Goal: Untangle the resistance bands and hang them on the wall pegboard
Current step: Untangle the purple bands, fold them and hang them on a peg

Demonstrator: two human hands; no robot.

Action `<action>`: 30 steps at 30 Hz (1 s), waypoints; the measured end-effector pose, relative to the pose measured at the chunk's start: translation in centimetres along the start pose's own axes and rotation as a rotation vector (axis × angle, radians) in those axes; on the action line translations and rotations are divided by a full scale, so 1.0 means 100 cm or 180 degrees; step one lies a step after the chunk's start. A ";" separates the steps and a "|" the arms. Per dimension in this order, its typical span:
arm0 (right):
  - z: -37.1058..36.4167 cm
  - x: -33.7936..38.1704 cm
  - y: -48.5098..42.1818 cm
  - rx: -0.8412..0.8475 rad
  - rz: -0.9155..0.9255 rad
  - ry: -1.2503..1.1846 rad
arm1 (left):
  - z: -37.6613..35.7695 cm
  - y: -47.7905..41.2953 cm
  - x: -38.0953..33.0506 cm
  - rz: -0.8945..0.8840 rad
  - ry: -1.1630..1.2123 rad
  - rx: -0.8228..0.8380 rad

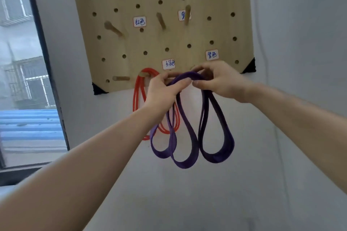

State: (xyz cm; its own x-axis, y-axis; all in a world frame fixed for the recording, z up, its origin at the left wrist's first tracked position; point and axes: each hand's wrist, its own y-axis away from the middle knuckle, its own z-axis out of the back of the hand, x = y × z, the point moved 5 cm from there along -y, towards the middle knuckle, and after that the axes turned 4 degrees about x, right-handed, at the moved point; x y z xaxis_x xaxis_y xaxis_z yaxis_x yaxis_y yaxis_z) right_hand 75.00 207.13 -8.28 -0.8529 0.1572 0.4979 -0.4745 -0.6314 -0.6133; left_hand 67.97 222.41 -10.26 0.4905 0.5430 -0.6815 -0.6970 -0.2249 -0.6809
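head view: thin red rubber resistance band (149,70) hangs on a lower-left peg (142,74) of the light wooden wall pegboard (221,30), done. left hand (165,92) and right hand (219,80) both pinch the wide purple rubber band (185,164), folded in loops below the board, not yet hung.

I'm seeing the purple band (185,164) drooping in three loops before the wooden pegboard (221,30) (near its lower edge). The red band (150,70) is hanging doubled from a bottom peg (143,74).

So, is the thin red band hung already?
Hung: the thin red rubber band loops over a short wooden peg and dangles below.
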 end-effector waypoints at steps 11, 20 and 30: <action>0.060 -0.008 -0.063 -0.0304 -0.0128 0.0304 | -0.017 -0.088 -0.027 -0.0235 -0.0121 0.0063; 0.050 -0.037 -0.083 -0.0139 0.0254 0.1627 | -0.020 -0.115 0.014 -0.0169 -0.0633 0.0071; 0.034 -0.051 -0.069 -0.0554 0.1225 0.2057 | -0.021 -0.092 0.015 -0.1797 -0.1701 -0.0184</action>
State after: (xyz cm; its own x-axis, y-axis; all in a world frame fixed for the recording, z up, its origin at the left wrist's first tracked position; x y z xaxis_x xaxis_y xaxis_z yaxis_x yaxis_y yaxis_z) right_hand 83.38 208.08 -4.48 -0.8973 0.3965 -0.1941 -0.1004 -0.6113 -0.7850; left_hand 76.22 223.62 -5.54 0.4343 0.9007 -0.0158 -0.3810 0.1678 -0.9092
